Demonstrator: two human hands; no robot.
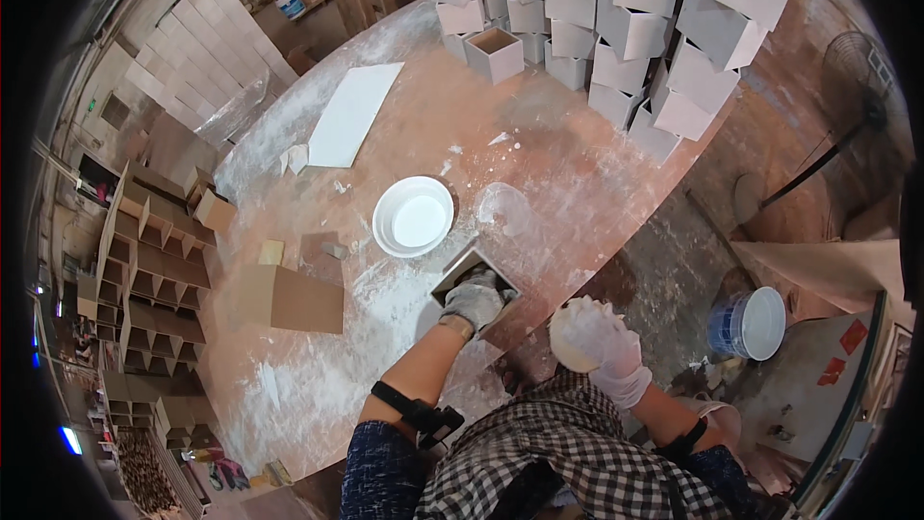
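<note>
My left hand (pixel 474 305), in a grey-white glove, reaches into an open box (pixel 507 279) near the table's front edge. Its fingertips are partly hidden inside, and it appears to hold the box from within. In my right hand (pixel 619 362), also gloved in white, is a rounded, cream-coloured sponge (pixel 572 335), with the fingers curled round its edge. That hand is to the right of the box, apart from it and off the table edge. Just beyond the box stands a white basin (pixel 414 217) with white contents.
A brown box (pixel 306 299) and a small yellowish block (pixel 271 251) are on the left. A white panel (pixel 352 120) lies farther back. Stacked white boxes (pixel 630 24) rise at the far right. A bucket (pixel 757 324) and a fan (pixel 859 96) stand beyond the right edge.
</note>
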